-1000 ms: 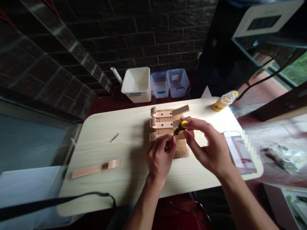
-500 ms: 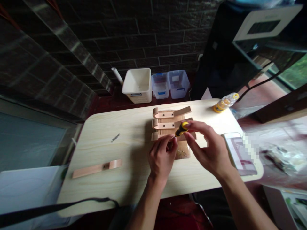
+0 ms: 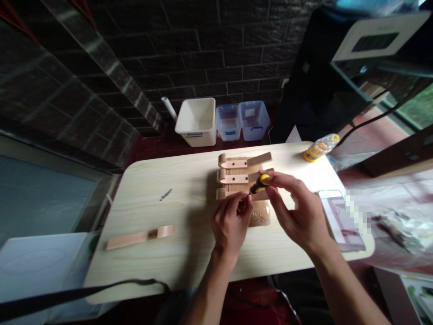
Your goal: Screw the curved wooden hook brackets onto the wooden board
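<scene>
A wooden assembly (image 3: 237, 174) of curved slats on a board lies in the middle of the pale wooden table (image 3: 176, 253). My right hand (image 3: 297, 212) grips a small yellow-and-black screwdriver (image 3: 259, 183) by its handle, tip angled down to the left. My left hand (image 3: 232, 223) is pinched closed at the screwdriver's tip, just in front of the nearest slat; what it holds is too small to make out. A clear bag of small hardware (image 3: 260, 217) lies between my hands.
A loose curved slat (image 3: 140, 236) lies at the table's front left and a small screw (image 3: 165, 194) farther back. A yellow-capped plastic bag (image 3: 320, 146) and a booklet (image 3: 340, 219) sit on the right. Bins (image 3: 198, 119) stand on the floor behind. A black strap (image 3: 84, 293) crosses the front edge.
The view has drifted a little, so everything sits slightly lower and to the right. My hands keep the same hold on the screwdriver and its tip.
</scene>
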The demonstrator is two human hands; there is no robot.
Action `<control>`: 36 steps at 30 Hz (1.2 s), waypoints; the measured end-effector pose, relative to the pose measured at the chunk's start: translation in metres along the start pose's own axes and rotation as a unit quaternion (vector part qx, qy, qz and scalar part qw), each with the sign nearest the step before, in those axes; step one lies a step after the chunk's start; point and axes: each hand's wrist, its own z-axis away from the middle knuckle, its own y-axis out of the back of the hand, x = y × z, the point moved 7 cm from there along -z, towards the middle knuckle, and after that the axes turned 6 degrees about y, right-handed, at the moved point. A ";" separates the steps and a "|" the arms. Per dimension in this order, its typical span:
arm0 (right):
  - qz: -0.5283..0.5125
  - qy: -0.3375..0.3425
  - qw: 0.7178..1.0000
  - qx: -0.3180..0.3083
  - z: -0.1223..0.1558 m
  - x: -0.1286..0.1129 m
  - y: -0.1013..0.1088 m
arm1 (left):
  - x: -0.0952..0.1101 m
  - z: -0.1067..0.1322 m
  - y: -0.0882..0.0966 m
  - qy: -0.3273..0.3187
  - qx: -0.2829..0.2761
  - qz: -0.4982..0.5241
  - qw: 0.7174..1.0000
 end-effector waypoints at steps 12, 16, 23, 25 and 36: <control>0.018 0.017 1.000 -0.010 -0.002 -0.005 0.000 | 0.002 -0.001 0.002 -0.001 -0.002 -0.004 1.000; 0.008 0.011 1.000 -0.015 -0.002 -0.006 -0.001 | 0.002 -0.001 0.002 0.003 -0.003 -0.002 1.000; -0.001 0.000 1.000 -0.028 -0.002 -0.006 -0.002 | 0.000 -0.001 0.002 0.014 -0.007 -0.001 1.000; 0.001 0.001 1.000 -0.028 -0.002 -0.006 -0.003 | 0.000 -0.001 0.001 0.017 -0.010 -0.004 1.000; 0.007 0.004 1.000 -0.020 -0.003 -0.005 -0.001 | 0.001 0.000 0.002 0.003 0.000 -0.003 1.000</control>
